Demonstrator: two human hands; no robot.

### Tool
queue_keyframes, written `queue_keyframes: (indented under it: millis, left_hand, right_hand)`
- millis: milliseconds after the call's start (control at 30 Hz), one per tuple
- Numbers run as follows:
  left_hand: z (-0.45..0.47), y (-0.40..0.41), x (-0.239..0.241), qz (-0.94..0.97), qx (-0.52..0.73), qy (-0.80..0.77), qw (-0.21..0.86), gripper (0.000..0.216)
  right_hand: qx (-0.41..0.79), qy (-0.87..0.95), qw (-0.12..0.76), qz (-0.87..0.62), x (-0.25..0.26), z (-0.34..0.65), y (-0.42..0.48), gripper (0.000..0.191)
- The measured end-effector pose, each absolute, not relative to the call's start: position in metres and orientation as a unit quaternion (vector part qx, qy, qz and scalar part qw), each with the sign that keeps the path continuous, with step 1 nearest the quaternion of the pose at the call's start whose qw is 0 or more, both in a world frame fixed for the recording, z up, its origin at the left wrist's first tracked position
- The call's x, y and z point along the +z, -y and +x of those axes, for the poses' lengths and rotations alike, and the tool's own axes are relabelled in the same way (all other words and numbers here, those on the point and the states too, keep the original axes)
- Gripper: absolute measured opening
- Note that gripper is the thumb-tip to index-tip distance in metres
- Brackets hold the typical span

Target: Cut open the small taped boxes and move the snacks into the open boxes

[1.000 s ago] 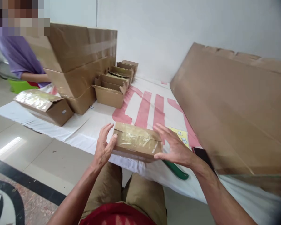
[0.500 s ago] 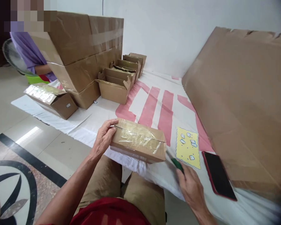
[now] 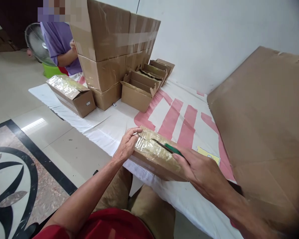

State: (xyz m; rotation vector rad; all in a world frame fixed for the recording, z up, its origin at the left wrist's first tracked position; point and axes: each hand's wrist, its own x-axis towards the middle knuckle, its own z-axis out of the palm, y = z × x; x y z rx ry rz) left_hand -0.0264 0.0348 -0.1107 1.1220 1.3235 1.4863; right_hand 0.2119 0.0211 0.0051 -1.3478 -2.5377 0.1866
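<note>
A small cardboard box sealed with shiny clear tape lies on the white and red sheet in front of my knees. My left hand grips its left end, fingers curled over the top edge. My right hand is closed round the green handle of a knife, whose dark blade lies across the box's taped top.
Big taped cartons are stacked at the back left, with a row of open small boxes beside them and a taped box further left. A large cardboard sheet leans at right. A person in purple sits behind, near a fan.
My right hand left the box, picked the green-handled knife up from the sheet and brought its blade onto the box top. My left hand stayed on the box's left end.
</note>
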Motion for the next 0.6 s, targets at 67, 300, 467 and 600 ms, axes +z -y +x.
queue_keyframes:
  millis: [67, 300, 467, 600]
  left_hand:
    - [-0.026, -0.035, -0.111, 0.449, 0.597, -0.523, 0.41, 0.033]
    - [-0.026, -0.037, -0.115, 0.452, 0.602, -0.516, 0.408, 0.032]
    - [-0.026, -0.037, -0.114, 0.443, 0.605, -0.521, 0.407, 0.031]
    - [-0.025, -0.037, -0.113, 0.425, 0.599, -0.538, 0.414, 0.032]
  right_hand:
    - [0.019, 0.891, 0.071, -0.447, 0.005, 0.192, -0.036, 0.038]
    - [-0.041, 0.886, -0.067, -0.456, 0.004, 0.169, -0.048, 0.033]
    - [-0.047, 0.882, -0.123, -0.453, 0.013, 0.162, -0.051, 0.029]
    - [-0.052, 0.884, -0.17, -0.431, 0.025, 0.174, -0.059, 0.029]
